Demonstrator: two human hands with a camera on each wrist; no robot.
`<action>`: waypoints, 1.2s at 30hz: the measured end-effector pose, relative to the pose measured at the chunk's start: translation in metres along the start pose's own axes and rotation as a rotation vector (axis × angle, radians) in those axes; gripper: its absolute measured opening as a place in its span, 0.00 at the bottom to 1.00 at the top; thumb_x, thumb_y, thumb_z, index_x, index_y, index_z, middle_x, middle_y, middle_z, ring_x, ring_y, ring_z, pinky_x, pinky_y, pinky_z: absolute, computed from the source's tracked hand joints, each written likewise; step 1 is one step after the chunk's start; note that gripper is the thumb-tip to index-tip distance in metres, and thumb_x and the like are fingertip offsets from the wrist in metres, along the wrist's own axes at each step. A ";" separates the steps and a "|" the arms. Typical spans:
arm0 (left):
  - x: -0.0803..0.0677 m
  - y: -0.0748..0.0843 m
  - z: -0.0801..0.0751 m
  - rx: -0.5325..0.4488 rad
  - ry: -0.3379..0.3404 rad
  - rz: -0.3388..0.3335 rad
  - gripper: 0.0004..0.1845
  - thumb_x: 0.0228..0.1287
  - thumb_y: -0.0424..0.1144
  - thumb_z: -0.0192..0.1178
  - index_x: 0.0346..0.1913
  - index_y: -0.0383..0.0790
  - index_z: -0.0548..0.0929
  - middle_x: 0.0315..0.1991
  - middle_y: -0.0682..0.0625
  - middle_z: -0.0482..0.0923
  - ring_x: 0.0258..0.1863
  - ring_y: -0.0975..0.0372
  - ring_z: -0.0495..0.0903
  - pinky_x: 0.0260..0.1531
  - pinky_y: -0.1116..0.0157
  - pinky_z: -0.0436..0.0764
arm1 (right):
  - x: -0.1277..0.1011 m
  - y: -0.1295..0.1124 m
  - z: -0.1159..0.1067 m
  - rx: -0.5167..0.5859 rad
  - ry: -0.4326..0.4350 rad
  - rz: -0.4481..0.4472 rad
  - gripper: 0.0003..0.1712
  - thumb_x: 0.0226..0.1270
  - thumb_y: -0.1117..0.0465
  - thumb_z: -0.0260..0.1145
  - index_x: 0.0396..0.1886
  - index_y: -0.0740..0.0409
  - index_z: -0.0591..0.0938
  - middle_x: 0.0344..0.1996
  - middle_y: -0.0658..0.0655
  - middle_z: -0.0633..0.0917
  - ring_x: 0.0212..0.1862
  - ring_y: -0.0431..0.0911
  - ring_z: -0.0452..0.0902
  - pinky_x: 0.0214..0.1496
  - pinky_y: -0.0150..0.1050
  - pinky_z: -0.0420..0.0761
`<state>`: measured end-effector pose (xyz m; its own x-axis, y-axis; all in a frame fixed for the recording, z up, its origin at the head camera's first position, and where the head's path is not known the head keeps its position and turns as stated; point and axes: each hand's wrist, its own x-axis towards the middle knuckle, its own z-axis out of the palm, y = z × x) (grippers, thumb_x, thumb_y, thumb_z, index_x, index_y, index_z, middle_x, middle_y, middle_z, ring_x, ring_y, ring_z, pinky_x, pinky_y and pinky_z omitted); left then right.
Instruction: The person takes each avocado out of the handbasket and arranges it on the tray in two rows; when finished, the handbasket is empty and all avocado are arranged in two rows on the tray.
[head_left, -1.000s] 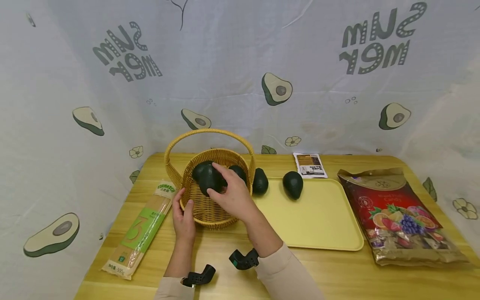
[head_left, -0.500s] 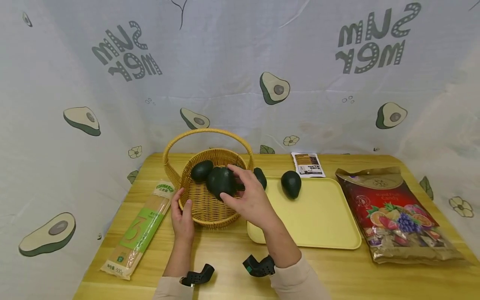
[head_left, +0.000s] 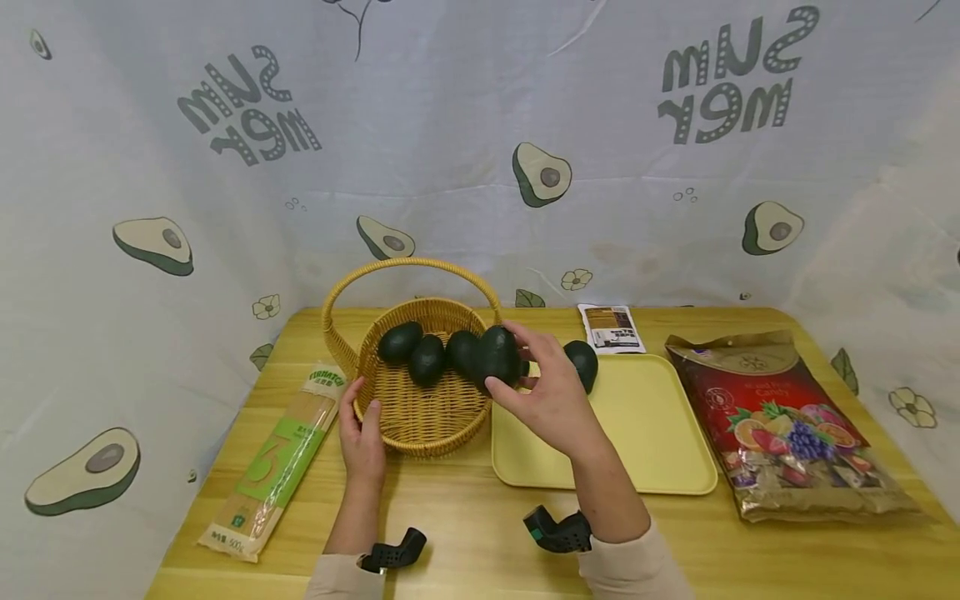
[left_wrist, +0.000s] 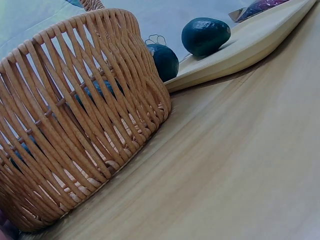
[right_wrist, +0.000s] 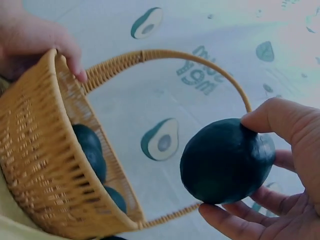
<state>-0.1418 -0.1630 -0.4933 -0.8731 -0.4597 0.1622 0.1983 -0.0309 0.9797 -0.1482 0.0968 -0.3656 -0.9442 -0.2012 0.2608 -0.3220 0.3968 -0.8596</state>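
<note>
My right hand [head_left: 525,375] grips a dark green avocado [head_left: 497,357] just above the right rim of a wicker basket [head_left: 420,421]. The right wrist view shows that avocado [right_wrist: 227,160] pinched between thumb and fingers [right_wrist: 280,120]. Three more avocados [head_left: 427,360] lie inside the basket. My left hand [head_left: 362,412] holds the basket's near left rim, thumb inside; the same hand [right_wrist: 35,40] shows on the rim in the right wrist view. A yellow tray [head_left: 637,433] lies right of the basket with an avocado [head_left: 583,364] on its far left part.
The left wrist view shows the basket wall [left_wrist: 75,130], one avocado [left_wrist: 162,60] beside it and another [left_wrist: 205,36] on the tray. A pasta pack [head_left: 277,462] lies left of the basket. A candy bag [head_left: 780,425] lies at the right, a small sachet [head_left: 611,327] behind the tray.
My right hand has lifted an avocado out of the basket and carried it right, to above the right rim. The left hand stays on the basket rim.
</note>
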 end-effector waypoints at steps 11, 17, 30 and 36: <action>-0.001 -0.001 0.000 0.020 0.001 0.002 0.24 0.76 0.30 0.47 0.72 0.32 0.66 0.75 0.44 0.62 0.76 0.57 0.57 0.72 0.64 0.57 | -0.010 0.023 -0.050 -0.109 0.084 0.059 0.42 0.65 0.62 0.74 0.77 0.51 0.68 0.64 0.65 0.72 0.63 0.59 0.74 0.53 0.56 0.85; -0.001 -0.001 0.001 0.009 0.000 -0.001 0.24 0.76 0.29 0.47 0.72 0.31 0.65 0.76 0.44 0.61 0.76 0.56 0.57 0.72 0.63 0.58 | -0.013 0.044 -0.083 -0.189 0.190 0.139 0.42 0.67 0.59 0.72 0.78 0.52 0.66 0.66 0.70 0.70 0.63 0.65 0.73 0.52 0.61 0.84; 0.000 0.001 0.000 0.012 -0.005 -0.016 0.24 0.77 0.32 0.47 0.72 0.34 0.65 0.77 0.46 0.59 0.77 0.56 0.56 0.74 0.60 0.57 | -0.024 0.098 -0.128 -0.275 0.297 0.418 0.43 0.73 0.52 0.65 0.82 0.53 0.58 0.71 0.72 0.69 0.66 0.69 0.69 0.61 0.69 0.74; 0.000 0.000 -0.001 0.010 -0.001 -0.009 0.23 0.76 0.30 0.47 0.72 0.33 0.66 0.77 0.45 0.60 0.77 0.55 0.55 0.76 0.56 0.55 | -0.028 0.117 -0.133 -0.287 0.281 0.505 0.43 0.73 0.51 0.65 0.81 0.58 0.58 0.71 0.74 0.69 0.67 0.71 0.67 0.63 0.70 0.73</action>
<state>-0.1414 -0.1637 -0.4934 -0.8753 -0.4585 0.1538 0.1863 -0.0261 0.9821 -0.1689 0.2678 -0.4145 -0.9539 0.3002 -0.0069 0.1983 0.6125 -0.7652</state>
